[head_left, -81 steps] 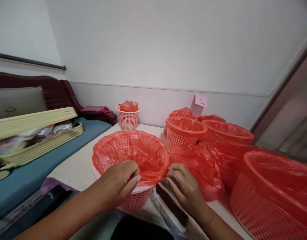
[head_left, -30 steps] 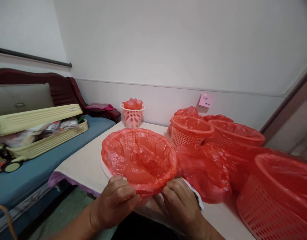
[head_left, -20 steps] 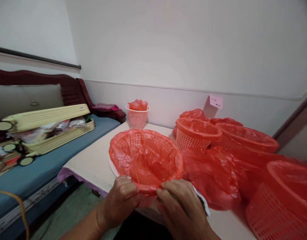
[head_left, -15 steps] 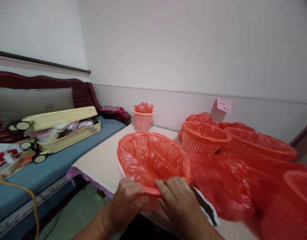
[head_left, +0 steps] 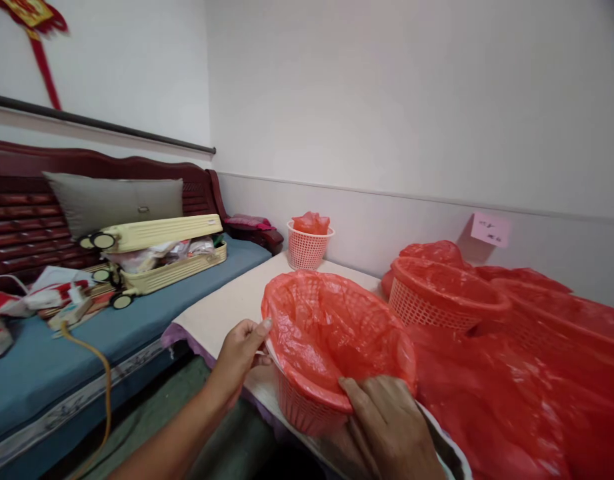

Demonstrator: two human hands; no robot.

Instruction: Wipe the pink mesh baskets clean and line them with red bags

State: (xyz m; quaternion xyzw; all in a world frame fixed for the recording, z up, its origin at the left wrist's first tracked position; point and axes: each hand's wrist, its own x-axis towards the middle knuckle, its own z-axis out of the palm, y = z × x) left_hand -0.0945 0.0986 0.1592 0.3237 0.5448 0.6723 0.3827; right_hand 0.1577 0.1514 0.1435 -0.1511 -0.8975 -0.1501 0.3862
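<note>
A white perforated plastic basket point(head_left: 307, 403) stands in front of me on the table, lined with a red plastic bag point(head_left: 331, 320) folded over its rim. My left hand point(head_left: 244, 350) is closed at the left side of the rim, thumb on top, pinching the bag's edge there. At the near right of the rim, my right hand point(head_left: 387, 417) grips the folded bag and the rim, thumb on the inside. Some of its fingers are hidden below the rim.
Several red-lined baskets point(head_left: 437, 307) and a loose red bag point(head_left: 491, 393) crowd the right side. Another white basket point(head_left: 309, 250) stands at the back, holding red plastic. Left is a sofa point(head_left: 187, 293) with a partly open yellow suitcase point(head_left: 167, 233). A pink note point(head_left: 491, 229) stands near the wall.
My left hand has moved from the near rim to the basket's left side. My right hand stays on the near rim. The view has turned left.
</note>
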